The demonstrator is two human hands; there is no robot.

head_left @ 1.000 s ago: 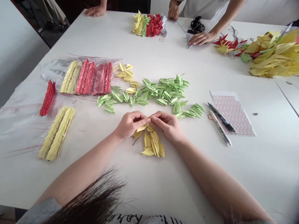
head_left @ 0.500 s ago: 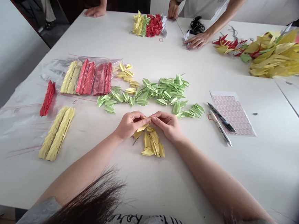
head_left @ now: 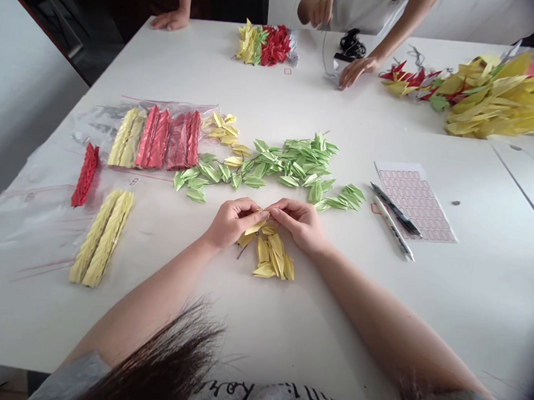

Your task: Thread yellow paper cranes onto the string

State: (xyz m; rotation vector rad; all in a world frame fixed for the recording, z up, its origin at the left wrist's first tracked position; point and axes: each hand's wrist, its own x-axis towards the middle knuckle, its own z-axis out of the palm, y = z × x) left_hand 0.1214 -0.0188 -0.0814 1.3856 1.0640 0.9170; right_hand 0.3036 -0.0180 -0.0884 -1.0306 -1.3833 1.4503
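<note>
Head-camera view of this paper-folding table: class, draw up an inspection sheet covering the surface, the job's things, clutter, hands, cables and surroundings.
Surface: white table, with a clear plastic bag spread on its left side.
Job's things: yellow origami cranes under the hands; green origami cranes just beyond.
Clutter: yellow stacks, red stack, red-printed sheet, two pens.
Hands: left hand and right hand meet, fingertips on the yellow cranes.
Cables: black coiled cord at the far edge.
Surroundings: co-workers' hands across the table; large yellow heap far right.
</note>
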